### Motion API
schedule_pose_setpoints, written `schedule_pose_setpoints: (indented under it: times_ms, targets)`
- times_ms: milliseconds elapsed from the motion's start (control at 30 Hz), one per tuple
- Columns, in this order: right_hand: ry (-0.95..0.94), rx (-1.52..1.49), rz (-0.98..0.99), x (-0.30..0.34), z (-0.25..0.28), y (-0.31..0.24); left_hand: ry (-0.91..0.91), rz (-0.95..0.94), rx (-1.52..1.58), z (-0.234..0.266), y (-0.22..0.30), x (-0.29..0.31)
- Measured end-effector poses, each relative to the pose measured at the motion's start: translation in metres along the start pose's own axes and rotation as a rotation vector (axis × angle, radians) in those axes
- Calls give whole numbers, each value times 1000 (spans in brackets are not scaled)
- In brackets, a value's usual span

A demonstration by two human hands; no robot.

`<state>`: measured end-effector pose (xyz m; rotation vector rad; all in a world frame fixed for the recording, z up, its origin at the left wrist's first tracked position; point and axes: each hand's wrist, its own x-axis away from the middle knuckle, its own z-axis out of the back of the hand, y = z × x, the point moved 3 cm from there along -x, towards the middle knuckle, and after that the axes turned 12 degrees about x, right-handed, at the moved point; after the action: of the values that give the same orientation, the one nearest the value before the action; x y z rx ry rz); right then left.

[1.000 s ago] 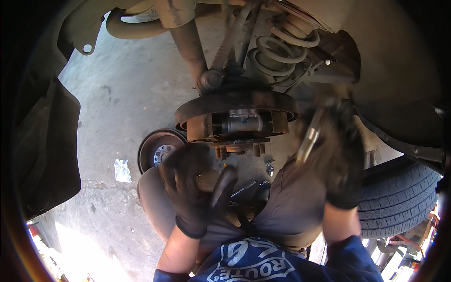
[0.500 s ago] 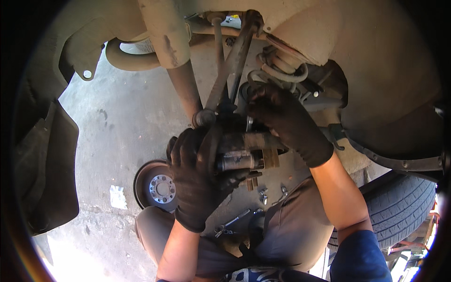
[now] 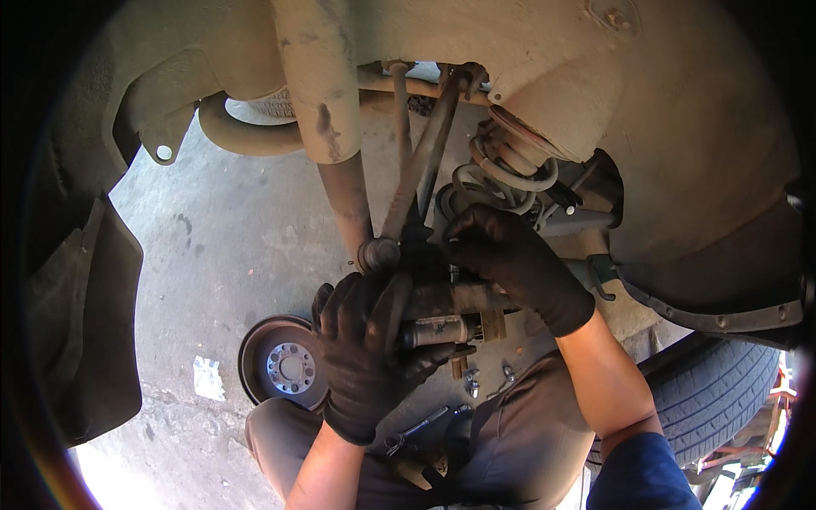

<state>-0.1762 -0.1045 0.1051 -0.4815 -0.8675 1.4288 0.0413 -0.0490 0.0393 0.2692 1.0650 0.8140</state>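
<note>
Under a raised vehicle, my left hand (image 3: 361,353) in a black glove closes round the left end of a dark wheel hub assembly (image 3: 450,299). Its fingers lie over the top, while the thumb reaches below a silver cylinder (image 3: 438,331) on the assembly. Just above the right part, my right hand (image 3: 518,263), gloved too, is closed with thumb and fingertips together; whatever they pinch is hidden. A small shiny metal piece (image 3: 455,274) shows under those fingertips. Behind the hands, suspension rods (image 3: 422,166) and a coil spring (image 3: 514,174) run up to the body.
A shock absorber (image 3: 319,85) hangs at upper left. On the concrete floor lie a brake drum (image 3: 255,365), a white paper scrap (image 3: 208,377), a ratchet (image 3: 416,429) and small metal sockets (image 3: 473,382). A tyre (image 3: 714,395) lies at right, under the wheel arch edge (image 3: 722,321).
The view has tilted up, so the vehicle parts and both hands sit lower in the picture. My left hand keeps its grip; my right hand has dropped slightly away from the coil spring.
</note>
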Motion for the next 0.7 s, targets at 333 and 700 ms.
schedule_pose_setpoints:
  times_ms: [333,700]
  targets:
    - [-31,-18,9,-1,1,2,39,1,20,1,1,1]
    - [-1,-39,86,-8,-4,12,88,0,24,0,0,6]
